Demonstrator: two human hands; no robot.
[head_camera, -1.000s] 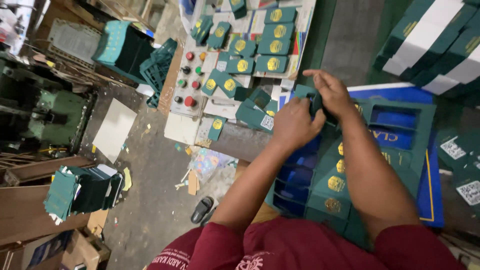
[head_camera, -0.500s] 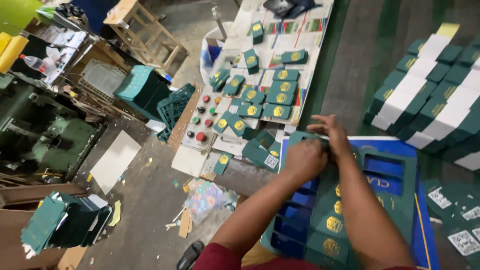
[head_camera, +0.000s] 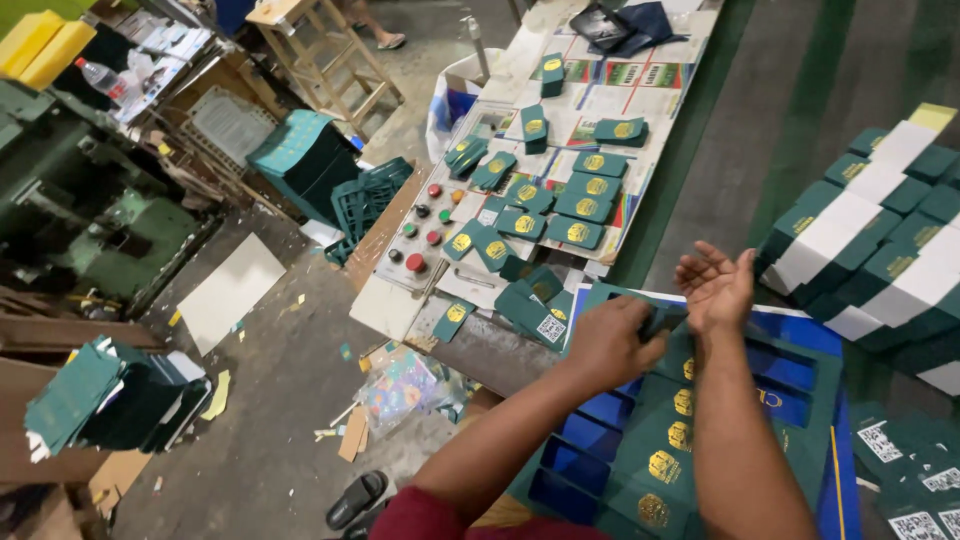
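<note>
Green box (head_camera: 640, 318) now under left hand (head_camera: 608, 345) only; right hand (head_camera: 716, 288) lifted.

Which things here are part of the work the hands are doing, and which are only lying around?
In the work:
- left hand, pressing on a green box
- right hand, open above it
- row of green boxes with gold emblems on the blue tray

Lying about:
- panel with coloured buttons
- wooden stool
- water bottle
- black sandal
</note>
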